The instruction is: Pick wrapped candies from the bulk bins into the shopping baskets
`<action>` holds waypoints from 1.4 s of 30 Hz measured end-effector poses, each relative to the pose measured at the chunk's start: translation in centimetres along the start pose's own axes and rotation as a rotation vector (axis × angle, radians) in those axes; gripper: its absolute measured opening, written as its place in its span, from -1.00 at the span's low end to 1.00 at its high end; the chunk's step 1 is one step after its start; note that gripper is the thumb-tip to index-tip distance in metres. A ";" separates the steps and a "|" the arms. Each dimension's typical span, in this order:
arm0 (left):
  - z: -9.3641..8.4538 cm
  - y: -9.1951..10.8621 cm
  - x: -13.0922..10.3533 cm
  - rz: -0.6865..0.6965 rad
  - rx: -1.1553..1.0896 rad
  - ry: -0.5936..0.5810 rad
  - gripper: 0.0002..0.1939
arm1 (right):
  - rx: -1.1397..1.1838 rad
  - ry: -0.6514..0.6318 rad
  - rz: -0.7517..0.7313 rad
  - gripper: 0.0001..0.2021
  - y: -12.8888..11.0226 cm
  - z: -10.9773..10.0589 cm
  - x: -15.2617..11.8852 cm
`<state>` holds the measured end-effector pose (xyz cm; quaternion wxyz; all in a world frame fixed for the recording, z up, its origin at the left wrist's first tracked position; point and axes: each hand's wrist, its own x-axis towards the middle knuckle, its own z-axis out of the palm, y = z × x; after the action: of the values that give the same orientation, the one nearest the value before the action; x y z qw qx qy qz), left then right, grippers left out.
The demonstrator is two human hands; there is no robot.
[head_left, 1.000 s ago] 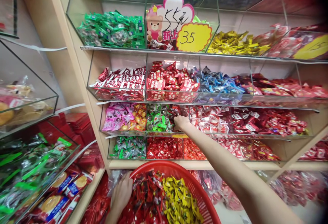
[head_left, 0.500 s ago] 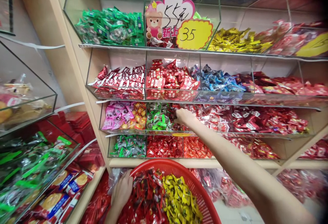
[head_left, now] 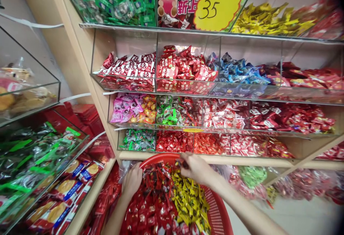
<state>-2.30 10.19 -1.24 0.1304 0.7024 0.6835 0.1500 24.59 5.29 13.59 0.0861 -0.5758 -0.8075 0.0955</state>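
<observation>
A round red plastic basket (head_left: pixel 219 206) takes up the bottom middle of the view. It holds red-wrapped candies (head_left: pixel 150 206) on the left and yellow-wrapped candies (head_left: pixel 189 201) on the right. With its fingers curled over the basket's left rim, my left hand (head_left: pixel 133 180) is closed on it. My right hand (head_left: pixel 195 169) hangs over the far part of the basket, above the yellow candies, its fingers closed round dark wrapped candies (head_left: pixel 184 164); how many is hidden.
Ahead stands a wooden shelf (head_left: pixel 258 162) with clear compartments of wrapped candies, including green-wrapped ones (head_left: pixel 170 113). A yellow price tag (head_left: pixel 217 8) hangs above. Packaged biscuits (head_left: pixel 66 188) fill a bin at left. Bagged candies (head_left: pixel 252 177) lie under the shelf.
My right hand has come down and back from the candy compartment in the third row to over the basket. My left hand stays on the rim. The view has tilted downward.
</observation>
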 end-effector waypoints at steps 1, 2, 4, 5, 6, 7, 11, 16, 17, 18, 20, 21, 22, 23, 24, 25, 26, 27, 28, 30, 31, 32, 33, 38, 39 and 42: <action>0.0 0.0 0.0 0.000 -0.002 0.001 -0.57 | -0.007 -0.034 0.023 -0.85 -0.2 1.7 -0.1; 0.0 0.0 0.0 -0.002 -0.003 0.001 -0.57 | -0.013 -0.066 0.033 -0.85 -0.5 3.1 -0.2; 0.0 0.0 -0.1 -0.002 -0.004 0.004 -0.57 | -0.038 -0.098 0.018 -0.82 -1.3 5.1 -0.2; 0.0 0.0 -0.1 -0.002 -0.004 0.004 -0.57 | -0.059 -0.103 -0.003 -0.80 -1.8 5.7 -0.2; 0.0 0.1 -0.1 0.000 -0.005 0.004 -0.57 | -0.086 -0.098 -0.030 -0.78 -2.4 6.1 -0.1; 0.0 0.1 -0.1 0.005 -0.006 0.005 -0.57 | -0.117 -0.089 -0.059 -0.77 -3.1 6.3 0.1; -0.1 0.1 -0.1 0.019 -0.007 0.005 -0.57 | -0.229 -0.026 -0.175 -0.74 -5.6 6.9 1.4; -0.3 0.3 -0.2 0.016 -0.010 0.000 -0.58 | -0.326 0.013 -0.251 -0.76 -7.4 8.8 3.2; -0.3 0.3 -0.2 0.016 -0.012 -0.003 -0.58 | -0.342 0.012 -0.256 -0.77 -7.4 9.3 3.5; -0.3 0.3 -0.2 0.016 -0.012 -0.006 -0.58 | -0.355 0.008 -0.259 -0.79 -7.4 9.8 3.7; -0.3 0.3 -0.2 0.007 -0.008 -0.009 -0.58 | -0.363 -0.007 -0.260 -0.79 -7.1 10.6 3.9; -0.2 0.3 -0.2 0.004 -0.007 -0.009 -0.58 | -0.354 -0.016 -0.257 -0.78 -6.9 10.8 3.9; -0.2 0.2 -0.2 0.002 -0.009 -0.007 -0.58 | -0.335 -0.024 -0.250 -0.78 -6.6 10.9 3.8; -0.1 0.2 -0.2 0.003 -0.012 -0.006 -0.58 | -0.306 -0.029 -0.242 -0.78 -6.4 10.8 3.7; -0.1 0.2 -0.2 0.006 -0.017 -0.004 -0.58 | -0.266 -0.032 -0.234 -0.78 -6.1 10.6 3.6; -0.1 0.2 -0.2 0.010 -0.022 -0.003 -0.58 | -0.217 -0.029 -0.231 -0.78 -5.8 10.3 3.5; -0.1 0.2 -0.2 0.015 -0.028 -0.001 -0.57 | -0.157 -0.022 -0.229 -0.76 -5.4 9.9 3.3; -0.1 0.2 -0.3 0.016 -0.032 -0.001 -0.57 | -0.087 -0.009 -0.226 -0.74 -5.1 9.5 3.3; -0.1 0.2 -0.3 0.015 -0.035 -0.001 -0.57 | -0.007 0.011 -0.219 -0.72 -4.7 9.1 3.2; -0.1 0.2 -0.3 0.008 -0.034 -0.001 -0.57 | 0.171 0.067 -0.189 -0.70 -3.7 8.2 3.2; -0.1 0.2 -0.3 0.004 -0.032 -0.003 -0.57 | 0.259 0.102 -0.165 -0.70 -3.2 7.9 3.3; -0.1 0.1 -0.3 0.003 -0.030 -0.003 -0.57 | 0.340 0.139 -0.138 -0.70 -2.6 7.7 3.3; 0.0 0.1 -0.2 0.004 -0.028 -0.001 -0.57 | 0.410 0.174 -0.110 -0.70 -2.1 7.5 3.4; 0.1 0.0 -0.2 0.010 -0.025 0.009 -0.57 | 0.647 0.208 -0.021 -0.71 -0.9 8.3 3.7; 0.0 0.0 -0.2 0.008 -0.025 0.008 -0.57 | 0.691 0.189 -0.016 -0.72 -1.0 8.8 3.8; -0.1 0.2 -0.3 -0.001 -0.023 -0.004 -0.57 | 0.850 0.096 0.031 -0.75 -1.7 10.3 4.3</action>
<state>-2.17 9.93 -1.06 0.1400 0.7008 0.6817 0.1565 19.05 8.25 4.22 0.3516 -0.5051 -0.6825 0.3943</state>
